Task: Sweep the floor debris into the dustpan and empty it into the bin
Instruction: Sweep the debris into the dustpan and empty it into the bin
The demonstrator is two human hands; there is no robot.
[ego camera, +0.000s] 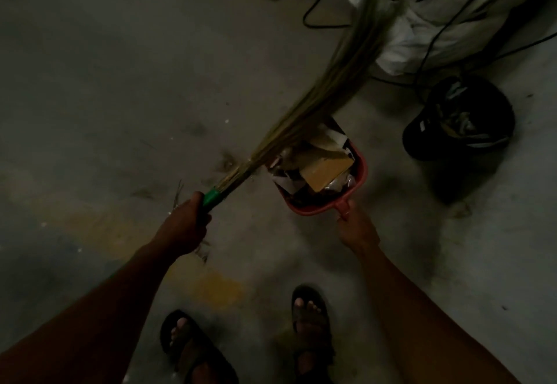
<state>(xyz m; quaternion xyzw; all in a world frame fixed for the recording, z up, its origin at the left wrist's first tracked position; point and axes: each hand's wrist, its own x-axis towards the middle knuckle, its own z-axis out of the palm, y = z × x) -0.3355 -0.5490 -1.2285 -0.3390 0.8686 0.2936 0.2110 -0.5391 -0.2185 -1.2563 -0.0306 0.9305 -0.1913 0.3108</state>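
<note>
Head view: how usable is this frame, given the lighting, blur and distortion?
Head view: dim and underexposed, with the forearms and sandals nearly black; the broom bristles are smeared by motion blur toward their tips; the dustpan and its cardboard stay fairly legible; the bin is dark, its contents murky; wide-angle lens bends the edges.

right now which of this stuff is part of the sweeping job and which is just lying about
Part of the job:
- broom, gripped by the left hand
- red dustpan full of cardboard and paper scraps, handle held by the right hand
- black bin

Just lying about:
- black cables
- white sacks
</note>
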